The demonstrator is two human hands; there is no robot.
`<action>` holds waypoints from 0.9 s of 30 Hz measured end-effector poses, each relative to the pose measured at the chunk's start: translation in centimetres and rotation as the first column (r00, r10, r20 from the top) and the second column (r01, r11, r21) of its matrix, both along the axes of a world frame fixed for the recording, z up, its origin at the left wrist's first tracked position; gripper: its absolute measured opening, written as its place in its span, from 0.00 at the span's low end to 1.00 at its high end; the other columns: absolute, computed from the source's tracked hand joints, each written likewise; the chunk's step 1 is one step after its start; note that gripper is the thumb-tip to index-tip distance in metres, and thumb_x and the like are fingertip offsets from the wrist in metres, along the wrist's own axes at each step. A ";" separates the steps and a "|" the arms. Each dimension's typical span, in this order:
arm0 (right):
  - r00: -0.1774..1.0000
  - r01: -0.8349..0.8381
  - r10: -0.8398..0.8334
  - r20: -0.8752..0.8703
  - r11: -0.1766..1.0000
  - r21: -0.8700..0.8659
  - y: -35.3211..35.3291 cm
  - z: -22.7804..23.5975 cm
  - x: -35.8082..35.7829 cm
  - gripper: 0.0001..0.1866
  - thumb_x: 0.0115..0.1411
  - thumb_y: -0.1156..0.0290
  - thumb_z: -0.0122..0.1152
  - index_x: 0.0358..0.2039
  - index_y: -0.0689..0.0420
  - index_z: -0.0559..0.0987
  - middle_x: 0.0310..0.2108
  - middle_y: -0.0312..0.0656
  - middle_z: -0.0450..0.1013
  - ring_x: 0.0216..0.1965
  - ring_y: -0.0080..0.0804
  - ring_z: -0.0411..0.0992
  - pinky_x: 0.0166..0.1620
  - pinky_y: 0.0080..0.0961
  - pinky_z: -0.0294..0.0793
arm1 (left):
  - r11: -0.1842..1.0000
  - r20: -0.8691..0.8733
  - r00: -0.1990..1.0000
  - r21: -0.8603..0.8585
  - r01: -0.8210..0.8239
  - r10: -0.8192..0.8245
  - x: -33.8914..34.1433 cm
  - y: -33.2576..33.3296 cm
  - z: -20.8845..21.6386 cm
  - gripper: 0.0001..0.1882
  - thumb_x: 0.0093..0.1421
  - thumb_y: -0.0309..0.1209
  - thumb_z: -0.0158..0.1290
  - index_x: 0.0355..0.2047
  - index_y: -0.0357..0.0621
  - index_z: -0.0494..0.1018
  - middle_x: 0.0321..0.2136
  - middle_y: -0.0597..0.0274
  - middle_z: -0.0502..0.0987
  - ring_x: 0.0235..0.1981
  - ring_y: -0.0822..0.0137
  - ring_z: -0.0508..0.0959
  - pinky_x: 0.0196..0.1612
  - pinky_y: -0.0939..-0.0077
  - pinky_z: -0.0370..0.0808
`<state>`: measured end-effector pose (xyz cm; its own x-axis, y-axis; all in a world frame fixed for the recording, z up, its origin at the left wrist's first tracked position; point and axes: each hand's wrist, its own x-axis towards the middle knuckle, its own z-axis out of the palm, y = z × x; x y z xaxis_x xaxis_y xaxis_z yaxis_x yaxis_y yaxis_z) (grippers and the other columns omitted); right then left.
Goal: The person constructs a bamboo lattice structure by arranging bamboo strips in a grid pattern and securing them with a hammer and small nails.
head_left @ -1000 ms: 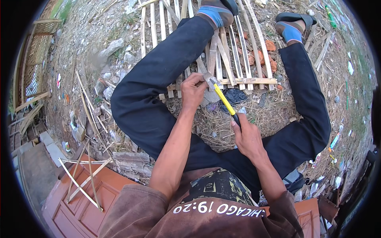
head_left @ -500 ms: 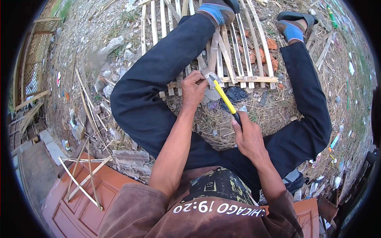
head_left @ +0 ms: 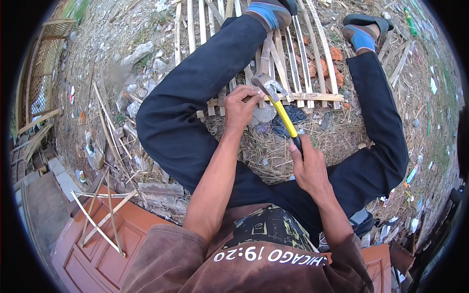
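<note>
A claw hammer (head_left: 285,117) with a yellow and black handle is gripped in my right hand (head_left: 309,165). Its metal head hangs just right of and above the fingertips of my left hand (head_left: 239,108). Those left fingers are pinched together at the wooden crosspiece (head_left: 322,97); whatever is between them is too small to make out. Several thin wooden slats (head_left: 202,24) run away from the crosspiece in a fan-like row, lying on the ground between my legs. My left leg covers part of them.
Orange brick pieces (head_left: 335,53) lie beneath and beside the slats. A large grey stone (head_left: 137,53) sits to the left among rubble. At the lower left, crossed wooden strips (head_left: 111,215) rest on a reddish-brown panelled door (head_left: 80,266). A lattice panel (head_left: 43,73) stands far left.
The hammer head has risen slightly away from my left fingertips and turned a little. My right hand has shifted slightly. The left hand keeps its pinch at the crosspiece.
</note>
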<state>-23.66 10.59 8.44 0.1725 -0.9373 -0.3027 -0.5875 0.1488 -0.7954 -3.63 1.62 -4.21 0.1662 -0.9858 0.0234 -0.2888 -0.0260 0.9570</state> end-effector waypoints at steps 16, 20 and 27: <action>1.000 -0.015 0.014 -0.027 0.999 -0.038 0.6 0.5 0.1 0.11 0.69 0.66 0.52 0.38 0.61 0.67 0.20 0.57 0.71 0.22 0.64 0.71 0.25 0.52 0.67 | 0.998 -0.028 0.999 -0.048 -0.028 0.026 -0.3 -0.1 -0.2 0.07 0.48 0.19 0.66 0.30 0.35 0.82 0.29 0.61 0.80 0.30 0.70 0.79 0.34 0.76 0.74; 0.986 -0.035 0.032 -0.163 0.999 -0.015 0.2 -1.9 -0.4 0.10 0.69 0.67 0.52 0.37 0.61 0.67 0.18 0.56 0.70 0.21 0.63 0.71 0.24 0.50 0.66 | 1.000 -0.045 0.999 -0.030 0.000 -0.002 0.0 -0.3 -1.1 0.07 0.49 0.19 0.66 0.30 0.34 0.82 0.30 0.62 0.80 0.30 0.72 0.79 0.34 0.78 0.74; 0.997 -0.020 0.014 -0.082 0.997 -0.068 0.6 -1.1 -0.5 0.10 0.69 0.66 0.52 0.38 0.61 0.67 0.18 0.57 0.69 0.21 0.62 0.71 0.24 0.50 0.65 | 0.999 -0.066 0.998 -0.039 -0.019 0.017 0.0 -0.1 -1.3 0.07 0.50 0.22 0.67 0.30 0.35 0.83 0.29 0.63 0.80 0.29 0.72 0.79 0.33 0.77 0.73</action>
<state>-24.12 11.19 7.37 0.1663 -0.9536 -0.2511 -0.6526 0.0844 -0.7529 -3.67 1.54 -5.51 0.1863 -0.9812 0.0512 -0.2255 0.0080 0.9742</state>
